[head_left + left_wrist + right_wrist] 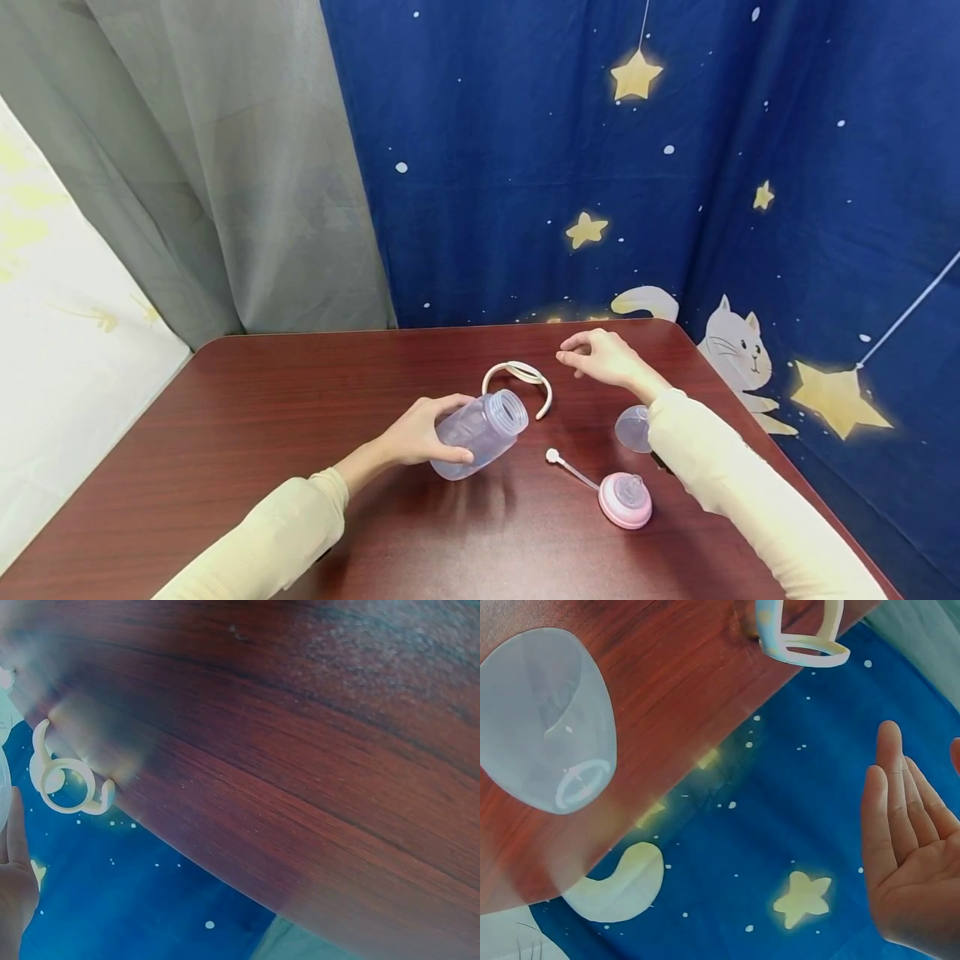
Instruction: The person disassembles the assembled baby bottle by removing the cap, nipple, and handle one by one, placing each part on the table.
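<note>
My left hand grips a translucent baby bottle round its body, tilted with the open threaded neck toward the right. In the left wrist view only part of that hand shows at the left edge. My right hand is raised over the far right of the table, holding nothing, its fingers relaxed. Between the hands lies a cream bottle handle ring with two curved grips. Below the right forearm sits a clear dome cap, partly covered by the sleeve.
A pink collar with a nipple lies at the near right, its straw ending in a small white weight. The brown table ends at curtains, blue with stars and grey.
</note>
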`<state>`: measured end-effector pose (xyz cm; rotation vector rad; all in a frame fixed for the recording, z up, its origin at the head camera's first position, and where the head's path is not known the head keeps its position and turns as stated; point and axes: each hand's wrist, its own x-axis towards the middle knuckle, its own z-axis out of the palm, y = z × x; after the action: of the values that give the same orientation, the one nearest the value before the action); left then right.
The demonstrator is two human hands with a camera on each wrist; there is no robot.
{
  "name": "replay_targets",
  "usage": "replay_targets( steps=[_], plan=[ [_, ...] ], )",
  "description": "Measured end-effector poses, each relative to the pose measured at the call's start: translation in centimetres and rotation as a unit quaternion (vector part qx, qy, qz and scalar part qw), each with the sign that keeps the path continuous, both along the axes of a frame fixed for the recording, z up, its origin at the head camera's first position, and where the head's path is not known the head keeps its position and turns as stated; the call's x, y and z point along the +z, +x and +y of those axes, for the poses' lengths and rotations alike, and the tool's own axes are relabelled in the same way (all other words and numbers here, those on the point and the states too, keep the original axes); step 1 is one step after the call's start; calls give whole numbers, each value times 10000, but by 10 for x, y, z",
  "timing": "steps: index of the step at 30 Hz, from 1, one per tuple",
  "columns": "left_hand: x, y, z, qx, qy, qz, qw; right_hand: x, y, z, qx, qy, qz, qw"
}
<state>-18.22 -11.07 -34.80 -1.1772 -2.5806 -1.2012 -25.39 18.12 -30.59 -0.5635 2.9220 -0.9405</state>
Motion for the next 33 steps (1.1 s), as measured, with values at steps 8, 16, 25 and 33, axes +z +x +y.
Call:
replay_targets(
  steps=[8, 16, 25, 33],
  plan=[
    [3, 2, 0, 6, 75, 54, 10000, 9, 8, 6, 185, -258, 163, 9994],
    [2, 3, -2, 25, 103, 35, 9999, 20, 17, 13, 294, -431, 426, 9977],
    [2, 3, -2, -172, 335, -111, 9992, 26, 26, 19, 274, -819, 588, 9945],
    [1, 2, -1, -385, 613, -200, 9972, 26, 31, 22, 227, -1053, 714, 9916]
  ],
)
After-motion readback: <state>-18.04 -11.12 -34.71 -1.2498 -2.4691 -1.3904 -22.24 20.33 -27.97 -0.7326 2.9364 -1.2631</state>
